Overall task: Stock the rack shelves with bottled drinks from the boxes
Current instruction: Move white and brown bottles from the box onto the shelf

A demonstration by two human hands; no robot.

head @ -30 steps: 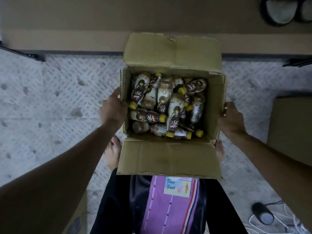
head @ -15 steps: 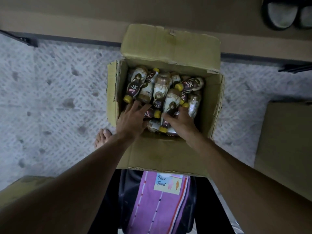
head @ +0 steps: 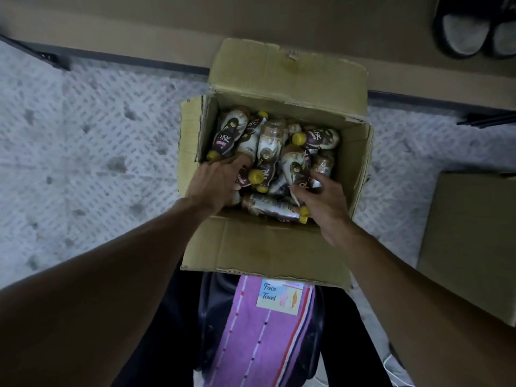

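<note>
A second ago your hands clasped the outer walls of the open brown corrugated-cardboard box point(head: 268, 247); now both are down inside it. Your left hand point(head: 216, 185) lies on the heap with fingers stretched forward and close together, touching bottles but showing no grip. Your right hand point(head: 321, 203) has thumb and fingers curled round the lower end of one cream-and-brown labelled bottle point(head: 294, 166). So I judge the carrying over and the picking begun.

The small plastic drink bottles with yellow caps point(head: 268, 146) all sit jumbled in the box, which rests on the pale embossed floor point(head: 83, 141), just before a tan board with a dark metal edge point(head: 139, 29). That board is probably the rack's lowest shelf, but it is cut off at the top, so you cannot see any stocked bottles or free space.

Your left fingertips are buried among bottles, and your right palm hides its bottle's cap. Dim light blurs the labels. A second cardboard box point(head: 474, 233) at the right is cropped, its contents unseen. A purple striped towel point(head: 251, 344) hangs below.
</note>
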